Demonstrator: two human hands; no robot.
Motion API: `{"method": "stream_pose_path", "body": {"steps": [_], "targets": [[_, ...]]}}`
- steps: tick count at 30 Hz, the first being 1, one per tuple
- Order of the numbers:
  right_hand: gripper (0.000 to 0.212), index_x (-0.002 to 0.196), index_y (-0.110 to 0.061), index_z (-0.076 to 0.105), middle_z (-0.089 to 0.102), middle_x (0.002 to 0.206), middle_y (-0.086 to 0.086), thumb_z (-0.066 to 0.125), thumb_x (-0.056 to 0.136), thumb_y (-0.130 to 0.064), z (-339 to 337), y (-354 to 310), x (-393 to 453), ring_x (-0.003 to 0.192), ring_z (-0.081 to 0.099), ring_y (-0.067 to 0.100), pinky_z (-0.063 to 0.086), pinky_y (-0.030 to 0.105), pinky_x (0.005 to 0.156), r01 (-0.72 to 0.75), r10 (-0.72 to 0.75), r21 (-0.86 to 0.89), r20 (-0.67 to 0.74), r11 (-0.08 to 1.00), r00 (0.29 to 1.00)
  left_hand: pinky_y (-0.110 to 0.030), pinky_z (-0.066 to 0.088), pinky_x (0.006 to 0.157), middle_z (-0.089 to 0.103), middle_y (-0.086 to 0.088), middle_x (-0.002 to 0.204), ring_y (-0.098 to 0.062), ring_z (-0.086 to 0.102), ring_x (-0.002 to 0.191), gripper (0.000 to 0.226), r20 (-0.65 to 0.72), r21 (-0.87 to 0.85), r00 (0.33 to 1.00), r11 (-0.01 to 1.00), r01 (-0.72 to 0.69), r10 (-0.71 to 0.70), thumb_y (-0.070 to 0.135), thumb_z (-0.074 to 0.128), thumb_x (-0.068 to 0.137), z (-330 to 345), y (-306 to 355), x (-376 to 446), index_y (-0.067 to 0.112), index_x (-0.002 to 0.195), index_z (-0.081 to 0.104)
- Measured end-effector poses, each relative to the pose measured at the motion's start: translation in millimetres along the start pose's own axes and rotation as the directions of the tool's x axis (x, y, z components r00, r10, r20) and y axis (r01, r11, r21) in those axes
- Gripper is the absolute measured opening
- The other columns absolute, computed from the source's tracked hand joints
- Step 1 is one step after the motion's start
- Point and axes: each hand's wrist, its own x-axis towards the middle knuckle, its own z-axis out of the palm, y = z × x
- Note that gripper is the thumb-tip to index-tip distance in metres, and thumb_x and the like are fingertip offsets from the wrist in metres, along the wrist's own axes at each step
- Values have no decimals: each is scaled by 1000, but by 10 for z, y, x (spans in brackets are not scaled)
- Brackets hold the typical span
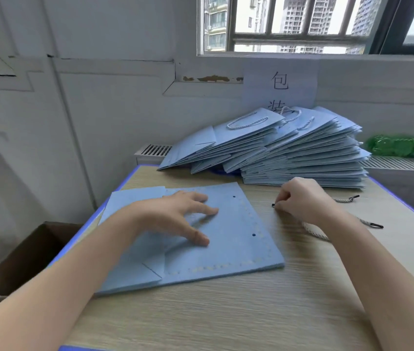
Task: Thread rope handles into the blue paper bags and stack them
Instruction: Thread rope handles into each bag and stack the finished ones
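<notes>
**Head view: one hand flat on a blue bag, the other pinching a rope end**

Head camera looks down on a pale wood-grain table (226, 312) with a blue edge, set against a white wall under a barred window (302, 24).

A flat blue paper bag (238, 249) lies on the near left part of the table, on top of at least one more bag of the same kind. Two small punched holes show along its right side. The left hand (175, 216) rests palm down on this bag, fingers straight and spread, thumb out to the side, pressing the paper flat.

Just right of the bag, the right hand (302, 201) has its fingers curled, and thumb and forefinger pinch the dark tip of a pale rope handle (314, 231). The rope trails back under the wrist; its other dark tip lies on the table to the right. A second rope (347, 199) lies just beyond the hand.

At the far side of the table, a tall, slumping stack of blue bags (289, 153) leans toward the wall, with rope handles showing on the top ones. Behind it hangs a paper sign (280, 82) with Chinese characters. A green packet (401, 145) sits on the ledge to the right. A brown cardboard box (31, 257) stands on the floor to the left of the table.
</notes>
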Motion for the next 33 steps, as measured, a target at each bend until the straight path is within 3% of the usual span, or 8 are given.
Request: {"method": "stream_pose_path", "body": {"steps": [5, 8, 10, 12, 17, 23, 27, 33], "targets": [[8, 84, -23, 66, 61, 78, -9, 62, 87, -17, 17, -185, -106, 79, 58, 15, 44, 21, 63, 182, -182, 289, -25, 940, 983, -23, 14, 112, 20, 19, 152, -2, 13, 140, 44, 27, -53, 1000, 999, 11, -10, 30, 63, 90, -94, -116, -107, 49, 127, 51], [9, 83, -27, 68, 65, 78, -8, 63, 87, -21, -15, -344, -194, 73, 58, 16, 49, 30, 69, 269, -302, 375, 31, 887, 953, -30, 24, 111, 45, 17, 136, -5, 36, 129, 12, -170, -64, 983, 996, 60, -70, 39, 57, 91, -22, -110, -83, 35, 95, 67], [11, 82, -29, 69, 66, 79, -4, 63, 88, -21, -2, -409, -223, 68, 54, 14, 47, 29, 69, 312, -354, 349, 62, 884, 933, -38, 32, 106, 56, 9, 125, -13, 47, 119, 22, -342, 1, 932, 991, 133, -124, 42, 54, 92, 78, -56, -27, 22, 84, 60], [15, 81, -30, 68, 63, 78, -6, 63, 88, -18, 11, -437, -241, 65, 50, 6, 42, 16, 65, 348, -389, 306, 82, 886, 918, -39, 34, 101, 55, 6, 124, -17, 47, 119, 35, -423, 110, 899, 978, 179, -117, 57, 49, 89, 209, 76, -11, 24, 99, 54], [17, 85, -28, 65, 56, 71, -9, 55, 93, -17, 29, -436, -242, 59, 45, 6, 35, 12, 52, 335, -365, 242, 90, 911, 927, -54, 14, 113, 28, -3, 145, -26, 14, 141, 114, -227, 197, 961, 959, 201, -155, 94, 16, 47, 418, 318, -19, 28, 139, 28], [20, 92, -25, 71, 67, 89, -3, 55, 92, -14, 15, -443, -258, 79, 58, 13, 42, 15, 68, 343, -382, 269, 106, 900, 918, -51, -3, 117, -9, 4, 159, -16, -12, 146, 93, -120, 142, 976, 970, 199, -183, 80, 48, 67, 220, 271, -44, 44, 147, 19], [22, 86, -33, 71, 64, 83, -8, 61, 89, -14, 56, -537, -306, 75, 55, 3, 43, 16, 73, 412, -483, 337, 159, 846, 861, -42, 12, 112, 8, 3, 152, -17, 2, 140, 84, -155, 160, 977, 972, 173, -149, 79, 47, 70, 227, 236, -131, 47, 145, 25], [20, 80, -28, 63, 61, 68, -15, 66, 83, -9, 153, -686, -366, 61, 54, -5, 43, 9, 61, 417, -513, 438, 124, 797, 850, -43, 8, 115, 8, 1, 149, -16, -2, 139, 90, -89, 133, 988, 982, 138, -127, 86, 50, 64, 341, 241, -133, 44, 139, 21]]}}
